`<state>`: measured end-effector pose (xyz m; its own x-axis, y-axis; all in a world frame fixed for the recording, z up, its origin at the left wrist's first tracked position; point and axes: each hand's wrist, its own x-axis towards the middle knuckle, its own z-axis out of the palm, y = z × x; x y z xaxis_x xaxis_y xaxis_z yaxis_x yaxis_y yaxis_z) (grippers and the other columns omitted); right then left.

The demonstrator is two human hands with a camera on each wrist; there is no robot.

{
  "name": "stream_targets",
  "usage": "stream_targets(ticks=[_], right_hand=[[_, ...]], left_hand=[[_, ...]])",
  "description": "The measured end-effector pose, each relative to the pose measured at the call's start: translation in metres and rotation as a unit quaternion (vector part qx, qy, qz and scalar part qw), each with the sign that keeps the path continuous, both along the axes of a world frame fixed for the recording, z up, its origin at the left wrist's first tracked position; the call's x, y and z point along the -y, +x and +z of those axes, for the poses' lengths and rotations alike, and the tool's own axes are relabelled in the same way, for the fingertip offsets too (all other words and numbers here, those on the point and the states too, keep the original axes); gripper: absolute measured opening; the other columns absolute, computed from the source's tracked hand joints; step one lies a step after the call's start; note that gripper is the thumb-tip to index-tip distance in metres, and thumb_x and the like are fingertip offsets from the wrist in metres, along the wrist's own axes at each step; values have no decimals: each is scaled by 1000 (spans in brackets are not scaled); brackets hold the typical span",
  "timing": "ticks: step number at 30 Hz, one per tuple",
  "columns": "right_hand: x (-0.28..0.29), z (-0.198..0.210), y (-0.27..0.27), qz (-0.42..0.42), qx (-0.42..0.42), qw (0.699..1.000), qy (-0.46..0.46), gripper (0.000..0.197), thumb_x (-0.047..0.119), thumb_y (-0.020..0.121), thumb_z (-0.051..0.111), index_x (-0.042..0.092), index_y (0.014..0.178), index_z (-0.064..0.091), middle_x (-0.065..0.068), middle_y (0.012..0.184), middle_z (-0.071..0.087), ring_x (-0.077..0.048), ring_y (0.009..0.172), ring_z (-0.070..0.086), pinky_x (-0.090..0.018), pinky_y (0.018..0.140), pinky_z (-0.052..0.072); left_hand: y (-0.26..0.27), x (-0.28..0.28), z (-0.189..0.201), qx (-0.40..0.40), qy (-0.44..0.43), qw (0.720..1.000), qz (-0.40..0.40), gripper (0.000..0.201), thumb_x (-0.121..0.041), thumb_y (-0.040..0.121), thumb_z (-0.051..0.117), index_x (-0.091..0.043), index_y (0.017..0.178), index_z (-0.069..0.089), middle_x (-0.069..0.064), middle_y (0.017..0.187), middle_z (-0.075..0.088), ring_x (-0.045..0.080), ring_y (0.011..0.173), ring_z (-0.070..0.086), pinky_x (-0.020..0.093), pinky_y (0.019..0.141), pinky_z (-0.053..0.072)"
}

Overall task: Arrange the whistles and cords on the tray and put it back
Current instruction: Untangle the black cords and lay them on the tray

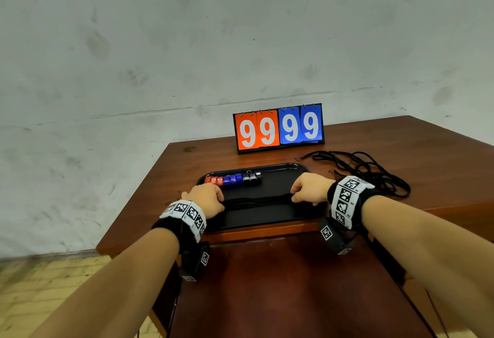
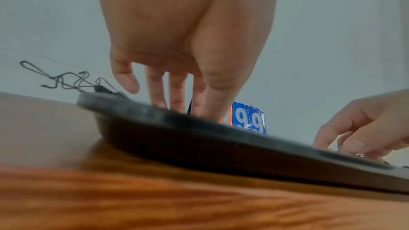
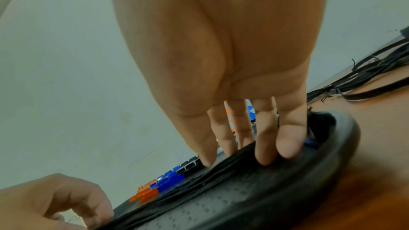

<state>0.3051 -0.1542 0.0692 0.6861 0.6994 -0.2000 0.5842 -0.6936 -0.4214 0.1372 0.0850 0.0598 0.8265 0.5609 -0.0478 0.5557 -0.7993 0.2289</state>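
Note:
A black tray (image 1: 280,168) sits near the wooden table's front edge. Red, blue and black whistles (image 1: 232,178) stand in one row along its far left side, also visible in the right wrist view as whistles (image 3: 168,179). A bundle of black cords (image 1: 256,200) lies stretched across the tray's middle. My left hand (image 1: 205,198) holds its left end with curled fingers. My right hand (image 1: 310,188) pinches the right end, thumb and fingertips (image 3: 265,156) down on the bundle (image 3: 221,170). Both palms hide the bundle's ends.
A heap of loose black cords (image 1: 369,169) lies on the table right of the tray. A flip scoreboard (image 1: 279,129) reading 99 99 stands behind the tray near the wall. The table's left edge (image 1: 149,177) drops to a tiled floor.

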Motion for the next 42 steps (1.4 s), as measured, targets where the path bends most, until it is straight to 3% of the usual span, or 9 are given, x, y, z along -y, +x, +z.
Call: stream_targets(ticks=[5,12,15,19,22,26,34,38,42], right_hand=[[10,10,10,-17,-17,997,79,29,22,90,65,16,118,64,-1,101,68,-14,72,68,-23,54,53],[54,20,50,-93,22,979,180,23,10,89,59,20,107,69,5,91,68,-15,75,69,-24,70,54],[73,17,71,-116,49,978,166,24,12,89,58,23,106,71,1,109,69,-14,94,65,-25,84,49],[93,10,96,-141,60,977,149,17,18,90,63,22,104,73,0,115,70,-15,91,63,-24,80,48],[100,2,108,-136,53,982,120,22,16,90,60,22,106,73,0,122,68,-17,104,64,-27,90,51],[101,-1,112,-105,41,990,86,34,9,91,52,19,119,70,1,129,64,-17,117,59,-23,95,45],[80,-2,117,-27,67,994,-82,51,20,92,54,32,141,50,0,149,46,-27,134,45,-33,106,42],[72,-2,117,-11,87,985,-149,51,18,92,50,28,142,49,-3,146,48,-33,130,46,-34,95,45],[75,-2,121,-26,73,989,-125,32,20,90,55,14,120,67,-10,122,65,-31,105,63,-36,84,54]], left_hand=[[12,13,15,44,-5,999,-11,9,-32,84,67,-37,91,64,-11,109,64,19,110,58,49,104,33],[51,53,39,93,-47,993,-58,9,-28,86,65,-34,93,67,-9,103,68,15,99,62,36,90,48],[74,70,43,109,-93,986,-89,11,-24,86,66,-34,90,67,-8,103,67,13,98,63,36,93,53],[105,97,45,139,-121,976,-115,14,-18,88,65,-22,100,71,-5,104,66,14,101,62,30,91,50],[122,113,44,150,-132,973,-119,15,-19,88,65,-23,102,71,-7,102,66,14,98,62,34,91,54],[143,128,41,175,-146,968,-106,15,-19,86,64,-29,96,70,-8,103,66,12,95,63,35,88,56],[166,145,33,169,-138,969,-117,16,-17,86,64,-24,99,71,-7,103,68,13,100,61,29,86,50],[169,145,30,167,-140,969,-118,16,-16,86,64,-22,100,71,-6,104,67,12,100,61,26,85,47],[171,146,29,167,-138,969,-122,15,-16,87,64,-21,99,72,-5,104,68,12,100,60,26,86,47]])
